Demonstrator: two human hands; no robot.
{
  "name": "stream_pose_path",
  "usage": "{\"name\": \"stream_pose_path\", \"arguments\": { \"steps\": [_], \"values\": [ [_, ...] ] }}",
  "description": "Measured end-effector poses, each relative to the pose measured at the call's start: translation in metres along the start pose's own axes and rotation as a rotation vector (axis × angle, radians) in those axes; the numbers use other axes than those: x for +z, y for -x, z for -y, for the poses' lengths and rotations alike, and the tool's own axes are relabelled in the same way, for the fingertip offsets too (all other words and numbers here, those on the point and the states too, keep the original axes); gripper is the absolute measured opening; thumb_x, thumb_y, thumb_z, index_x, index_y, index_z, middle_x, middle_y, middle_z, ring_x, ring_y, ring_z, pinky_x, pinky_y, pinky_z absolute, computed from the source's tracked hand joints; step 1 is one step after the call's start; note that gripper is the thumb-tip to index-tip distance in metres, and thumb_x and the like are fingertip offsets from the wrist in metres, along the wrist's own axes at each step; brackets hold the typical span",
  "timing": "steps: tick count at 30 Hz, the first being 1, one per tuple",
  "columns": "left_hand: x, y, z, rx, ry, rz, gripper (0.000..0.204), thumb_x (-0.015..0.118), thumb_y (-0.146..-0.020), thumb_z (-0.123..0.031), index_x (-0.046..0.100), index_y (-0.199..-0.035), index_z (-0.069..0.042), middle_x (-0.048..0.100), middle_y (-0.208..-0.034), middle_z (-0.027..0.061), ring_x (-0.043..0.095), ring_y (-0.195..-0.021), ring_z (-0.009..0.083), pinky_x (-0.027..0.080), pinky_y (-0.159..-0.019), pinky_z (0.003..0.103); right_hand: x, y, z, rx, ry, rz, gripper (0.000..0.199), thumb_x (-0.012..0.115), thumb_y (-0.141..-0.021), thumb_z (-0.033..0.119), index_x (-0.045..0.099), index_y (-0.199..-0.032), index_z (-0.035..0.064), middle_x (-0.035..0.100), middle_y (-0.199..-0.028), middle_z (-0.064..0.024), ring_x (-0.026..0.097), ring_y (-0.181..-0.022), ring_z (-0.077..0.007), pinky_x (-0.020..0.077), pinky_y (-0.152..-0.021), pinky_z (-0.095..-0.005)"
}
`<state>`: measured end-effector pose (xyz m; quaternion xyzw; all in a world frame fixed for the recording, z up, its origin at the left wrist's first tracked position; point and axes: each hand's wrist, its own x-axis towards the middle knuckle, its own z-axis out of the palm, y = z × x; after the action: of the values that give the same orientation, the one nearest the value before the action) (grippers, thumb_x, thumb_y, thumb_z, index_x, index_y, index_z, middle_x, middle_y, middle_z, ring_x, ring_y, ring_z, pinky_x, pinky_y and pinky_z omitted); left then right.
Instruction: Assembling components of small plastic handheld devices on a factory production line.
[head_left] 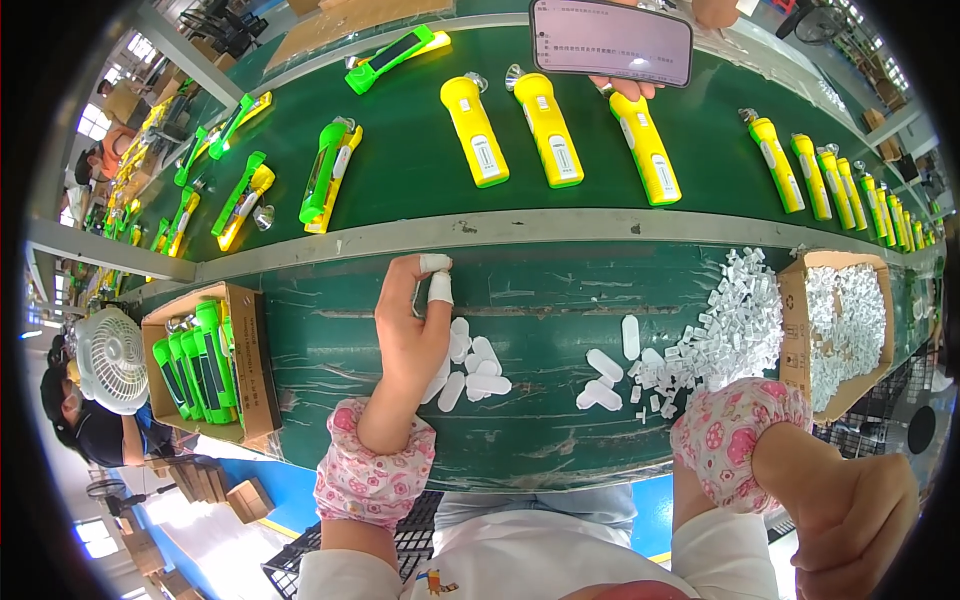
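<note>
White oval plastic pieces [470, 375] lie on green table [540, 420] beside left hand [412, 335], fingers extended, nothing pinched. Right hand [850, 525] closed in fist, off table edge. Loose small clips [735, 325] remain piled, unsorted.

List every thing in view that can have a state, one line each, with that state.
left hand: resting on the green bench, fingertips taped, touching the white oval pieces
right hand: raised off the bench, curled, whether it holds anything cannot be told
yellow torches: lying flat on the belt
cardboard box of green parts: open, full
box of small white parts: open, filled
phone: screen lit
desk fan: running or not cannot be told
</note>
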<state>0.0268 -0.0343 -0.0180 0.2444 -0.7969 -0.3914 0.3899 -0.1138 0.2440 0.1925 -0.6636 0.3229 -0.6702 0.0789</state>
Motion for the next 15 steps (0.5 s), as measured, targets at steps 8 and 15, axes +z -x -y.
{"name": "stream_pose_path", "arguments": {
  "steps": [8,15],
  "values": [
    [-0.053,-0.081,0.049,0.139,-0.462,-0.19,0.034,0.066,-0.083,-0.012,0.054,-0.111,0.003,0.06,-0.104,0.0171,0.059,-0.096,0.0314,0.046,-0.084,0.039,-0.008,0.007,-0.016,-0.265,-0.413,0.16,0.047,0.049,-0.09,0.015,0.046,-0.137,0.0107,0.05,-0.06,0.001,0.043,-0.043,-0.0099,0.0311,-0.034,-0.0244],
    [-0.071,-0.193,0.08,-0.589,-1.052,0.336,0.092,0.071,-0.064,-0.065,0.049,-0.128,-0.003,0.045,-0.136,0.0198,0.043,-0.127,0.0352,0.037,-0.098,0.054,-0.003,-0.009,-0.002,-0.335,-0.381,0.207,0.013,0.05,-0.091,0.019,0.059,-0.092,0.0086,0.047,-0.058,0.001,0.043,-0.044,-0.0105,0.0326,-0.037,-0.0241]
  ]
}}
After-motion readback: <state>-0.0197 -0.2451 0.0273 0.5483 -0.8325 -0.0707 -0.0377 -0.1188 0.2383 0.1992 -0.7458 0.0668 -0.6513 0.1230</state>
